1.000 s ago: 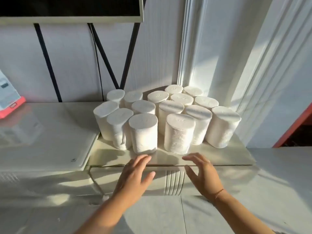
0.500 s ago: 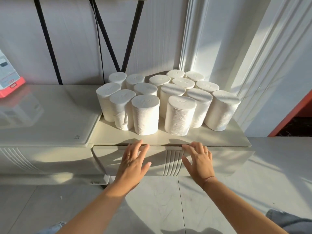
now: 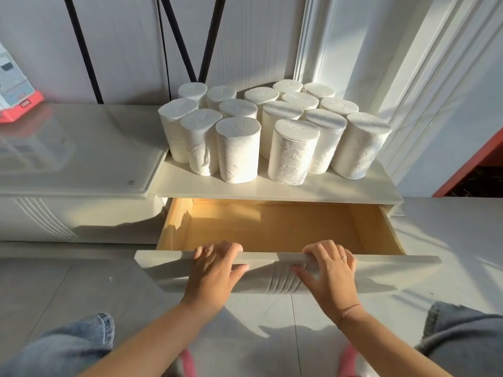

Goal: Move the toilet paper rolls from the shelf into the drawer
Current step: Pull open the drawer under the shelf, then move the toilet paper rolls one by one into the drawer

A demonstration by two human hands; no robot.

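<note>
Several white toilet paper rolls [image 3: 239, 149] stand upright in a tight cluster on the low cream shelf [image 3: 275, 190]. Directly below it the drawer [image 3: 275, 229] is pulled out, its wooden inside bare and lit by the sun. My left hand [image 3: 215, 270] grips the top edge of the white drawer front [image 3: 381, 270], fingers hooked over into the drawer. My right hand [image 3: 329, 270] grips the same edge further right, beside the ribbed middle of the front.
A glossy cream cabinet top [image 3: 79, 151] lies left of the shelf, with a red-based box [image 3: 16, 93] at its far left. Black stand legs [image 3: 177, 42] rise behind the rolls. White wall panels close the right side. My knees in jeans [image 3: 62, 346] are at the bottom.
The drawer, shut before, has been pulled out toward me. Both hands went from resting flat on its front to gripping its top edge.
</note>
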